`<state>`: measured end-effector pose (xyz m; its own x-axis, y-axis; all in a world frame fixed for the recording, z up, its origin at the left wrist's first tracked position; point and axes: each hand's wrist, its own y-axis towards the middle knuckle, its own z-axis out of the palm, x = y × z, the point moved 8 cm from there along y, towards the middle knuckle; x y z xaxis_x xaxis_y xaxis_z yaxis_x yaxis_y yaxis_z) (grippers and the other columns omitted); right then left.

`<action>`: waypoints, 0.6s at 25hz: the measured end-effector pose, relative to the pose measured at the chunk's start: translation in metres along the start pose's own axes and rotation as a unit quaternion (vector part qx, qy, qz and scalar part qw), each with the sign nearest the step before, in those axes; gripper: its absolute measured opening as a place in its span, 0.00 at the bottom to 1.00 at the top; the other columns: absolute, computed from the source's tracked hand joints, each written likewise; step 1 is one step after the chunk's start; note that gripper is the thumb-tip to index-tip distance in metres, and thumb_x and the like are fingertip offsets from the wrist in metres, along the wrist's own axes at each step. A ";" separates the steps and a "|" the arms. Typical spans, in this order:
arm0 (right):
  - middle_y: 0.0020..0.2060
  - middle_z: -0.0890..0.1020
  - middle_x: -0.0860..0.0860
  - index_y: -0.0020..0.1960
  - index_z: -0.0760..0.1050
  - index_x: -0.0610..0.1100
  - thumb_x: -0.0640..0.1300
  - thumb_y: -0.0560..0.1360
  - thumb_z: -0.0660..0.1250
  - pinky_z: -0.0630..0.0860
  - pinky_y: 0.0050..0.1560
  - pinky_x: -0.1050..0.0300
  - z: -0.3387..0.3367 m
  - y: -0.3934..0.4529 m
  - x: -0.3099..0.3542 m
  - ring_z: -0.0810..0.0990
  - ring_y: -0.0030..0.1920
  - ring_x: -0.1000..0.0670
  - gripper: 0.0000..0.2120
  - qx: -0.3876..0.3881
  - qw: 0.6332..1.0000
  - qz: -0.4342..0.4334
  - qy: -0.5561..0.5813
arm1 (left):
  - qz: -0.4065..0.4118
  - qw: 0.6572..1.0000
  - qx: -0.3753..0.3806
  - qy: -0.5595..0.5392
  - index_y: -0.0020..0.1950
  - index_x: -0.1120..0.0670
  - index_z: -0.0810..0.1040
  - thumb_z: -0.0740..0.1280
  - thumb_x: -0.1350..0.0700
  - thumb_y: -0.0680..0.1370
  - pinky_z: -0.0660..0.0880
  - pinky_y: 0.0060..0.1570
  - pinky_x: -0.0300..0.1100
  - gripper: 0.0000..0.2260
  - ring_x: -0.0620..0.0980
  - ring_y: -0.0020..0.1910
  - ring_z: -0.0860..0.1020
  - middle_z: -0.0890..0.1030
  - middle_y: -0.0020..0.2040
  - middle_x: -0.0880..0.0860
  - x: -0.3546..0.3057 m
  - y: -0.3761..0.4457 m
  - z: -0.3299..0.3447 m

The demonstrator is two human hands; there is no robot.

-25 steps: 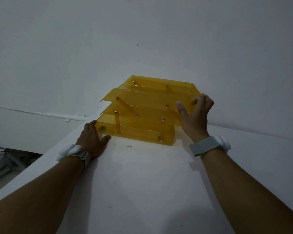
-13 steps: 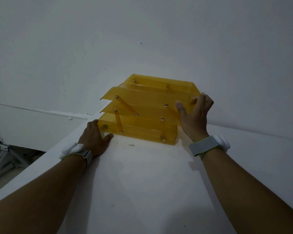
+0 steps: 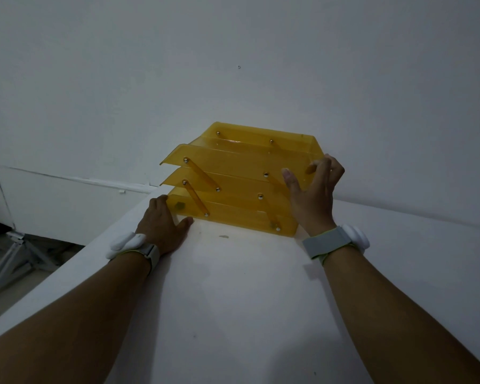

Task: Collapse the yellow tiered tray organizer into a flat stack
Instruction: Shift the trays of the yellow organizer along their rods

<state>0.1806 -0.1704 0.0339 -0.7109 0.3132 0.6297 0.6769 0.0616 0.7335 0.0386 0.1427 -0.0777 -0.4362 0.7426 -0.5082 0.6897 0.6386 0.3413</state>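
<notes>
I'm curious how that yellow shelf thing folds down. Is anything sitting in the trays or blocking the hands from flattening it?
Nothing visible does. The yellow tiered tray organizer looks empty between its tiers. The right hand already grips its right end, and the left hand rests on the white table against the bottom tray's left corner. The far side is hidden.

tray organizer [image 3: 233, 173]: translucent amber yellow, silver rivets
table [image 3: 233, 300]: white
wall [image 3: 233, 51]: plain white
wristbands [image 3: 326, 241]: grey
</notes>
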 end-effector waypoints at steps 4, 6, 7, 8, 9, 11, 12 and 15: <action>0.66 0.63 0.45 0.57 0.65 0.43 0.57 0.76 0.70 0.74 0.60 0.47 0.003 -0.001 0.000 0.67 0.67 0.49 0.23 0.003 1.000 -0.003 0.000 | -0.002 1.000 -0.010 0.001 0.75 0.61 0.64 0.70 0.38 0.74 0.73 0.58 0.55 0.39 0.63 0.65 0.74 0.71 0.70 0.62 0.000 -0.001 0.000; 0.66 0.63 0.45 0.56 0.65 0.43 0.58 0.76 0.70 0.75 0.60 0.46 0.004 -0.003 0.001 0.67 0.66 0.48 0.23 0.005 1.000 -0.006 -0.002 | -0.004 1.000 -0.016 0.000 0.75 0.61 0.64 0.70 0.38 0.74 0.73 0.58 0.55 0.38 0.63 0.64 0.74 0.71 0.69 0.62 0.000 -0.002 -0.001; 0.66 0.63 0.45 0.56 0.65 0.43 0.57 0.76 0.70 0.75 0.59 0.46 0.004 -0.003 0.001 0.67 0.66 0.48 0.23 0.006 1.000 -0.006 -0.002 | -0.005 1.000 -0.021 0.000 0.74 0.61 0.65 0.71 0.39 0.74 0.73 0.57 0.55 0.38 0.64 0.64 0.74 0.71 0.68 0.63 -0.001 -0.002 -0.002; 0.66 0.63 0.45 0.56 0.65 0.43 0.57 0.76 0.71 0.75 0.59 0.46 0.004 -0.003 0.001 0.67 0.66 0.48 0.23 0.006 1.000 -0.006 -0.002 | -0.009 1.000 -0.027 -0.001 0.73 0.62 0.66 0.71 0.39 0.74 0.73 0.57 0.55 0.38 0.64 0.63 0.74 0.72 0.67 0.63 -0.001 -0.002 -0.003; 0.66 0.63 0.45 0.56 0.65 0.43 0.57 0.76 0.71 0.75 0.59 0.46 0.004 -0.004 0.001 0.68 0.66 0.48 0.23 0.005 1.000 -0.006 -0.001 | -0.012 0.999 -0.033 0.000 0.72 0.62 0.67 0.71 0.39 0.73 0.73 0.56 0.55 0.37 0.64 0.62 0.75 0.72 0.66 0.63 0.000 -0.002 -0.003; 0.66 0.63 0.45 0.56 0.65 0.43 0.58 0.76 0.70 0.76 0.59 0.45 0.005 -0.004 0.001 0.68 0.66 0.47 0.23 0.006 1.000 -0.006 0.002 | -0.016 0.999 -0.037 0.003 0.71 0.62 0.68 0.72 0.38 0.73 0.73 0.56 0.55 0.37 0.64 0.61 0.75 0.73 0.65 0.64 0.001 -0.002 -0.003; 0.66 0.63 0.45 0.56 0.65 0.43 0.58 0.76 0.70 0.76 0.59 0.44 0.005 -0.004 0.001 0.68 0.66 0.46 0.23 0.006 1.000 -0.006 0.002 | -0.018 0.999 -0.040 0.003 0.70 0.62 0.69 0.72 0.38 0.73 0.73 0.56 0.55 0.37 0.64 0.60 0.75 0.73 0.64 0.64 0.001 -0.002 -0.004; 0.66 0.63 0.45 0.56 0.65 0.43 0.58 0.76 0.70 0.77 0.59 0.43 0.005 -0.004 0.000 0.68 0.66 0.47 0.23 0.003 1.000 -0.003 0.004 | -0.028 0.999 -0.046 -0.003 0.70 0.63 0.69 0.72 0.39 0.73 0.72 0.55 0.54 0.37 0.64 0.61 0.75 0.72 0.65 0.64 0.002 -0.002 -0.004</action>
<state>0.1784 -0.1663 0.0296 -0.7159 0.3052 0.6279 0.6742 0.0688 0.7353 0.0342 0.1435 -0.0765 -0.4691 0.7044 -0.5327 0.6081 0.6951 0.3835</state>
